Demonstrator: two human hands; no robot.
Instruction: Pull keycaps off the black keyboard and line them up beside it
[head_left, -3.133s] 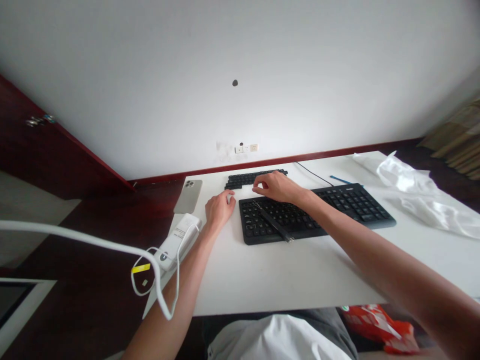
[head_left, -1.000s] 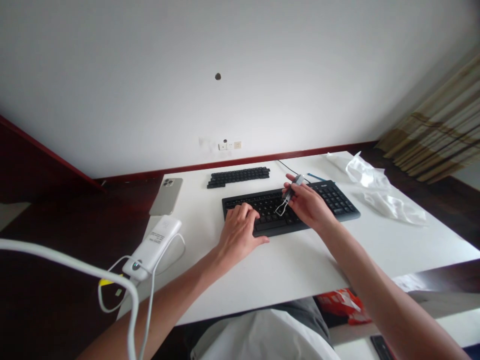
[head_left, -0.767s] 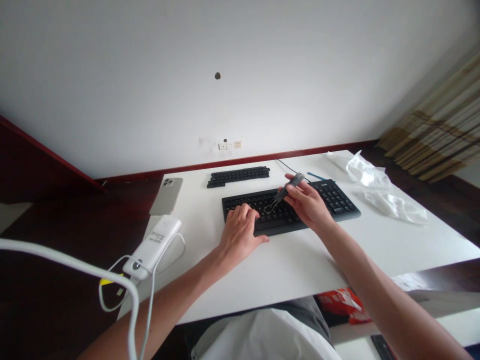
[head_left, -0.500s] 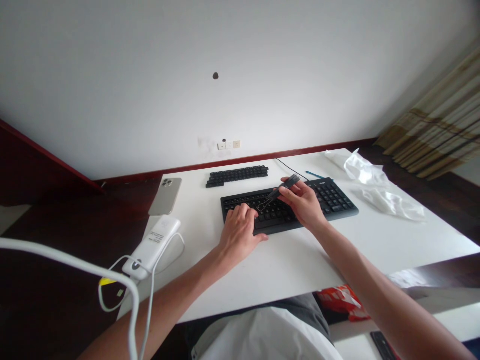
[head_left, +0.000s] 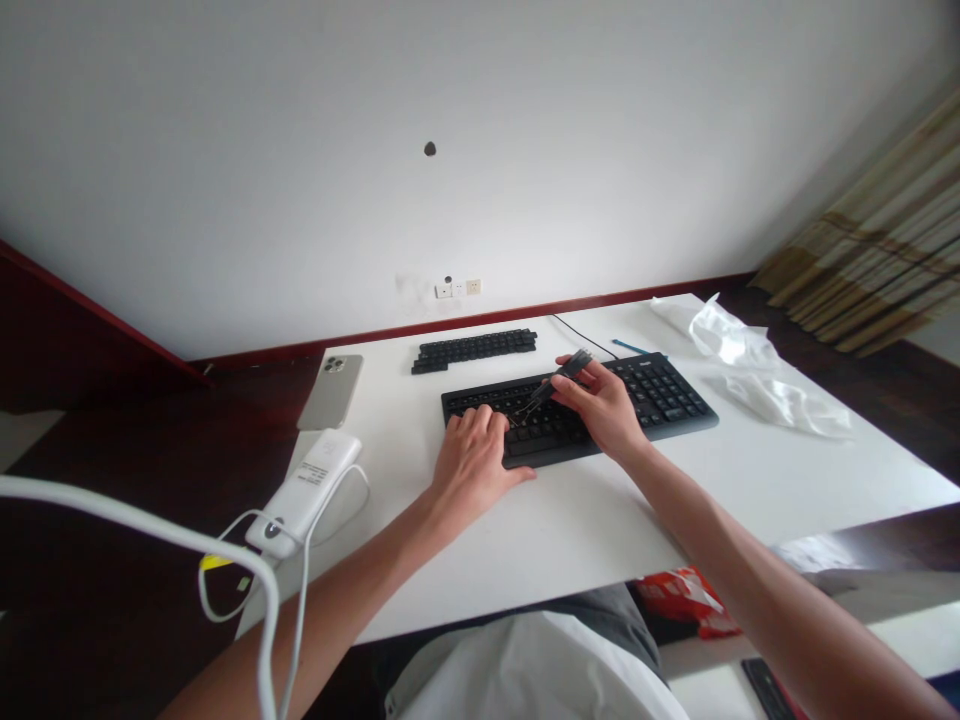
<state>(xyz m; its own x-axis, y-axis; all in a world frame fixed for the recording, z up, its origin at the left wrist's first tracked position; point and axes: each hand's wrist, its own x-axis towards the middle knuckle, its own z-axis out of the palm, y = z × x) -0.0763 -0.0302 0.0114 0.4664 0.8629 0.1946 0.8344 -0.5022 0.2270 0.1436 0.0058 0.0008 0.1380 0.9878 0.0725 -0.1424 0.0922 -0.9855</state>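
Here's the right hand (head_left: 600, 408), pinching a slim grey wire-loop keycap puller (head_left: 561, 378), its wire end right down at the keys of the black full-size keyboard (head_left: 660, 392)! The left hand (head_left: 471, 470) sits curled and empty-handed over that keyboard's left side, fingertips on the keys. Just beyond lies a long black strip of loose keycaps (head_left: 472, 351) on the white desk (head_left: 585, 530).

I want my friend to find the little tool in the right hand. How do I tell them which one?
Find the white desk, then the black keyboard on it. Over the keys, the right hand pinches a wire keycap puller. Unlike the loose black keycaps lying behind the keyboard, it has a dark handle and a thin wire tip pointing at the keys.
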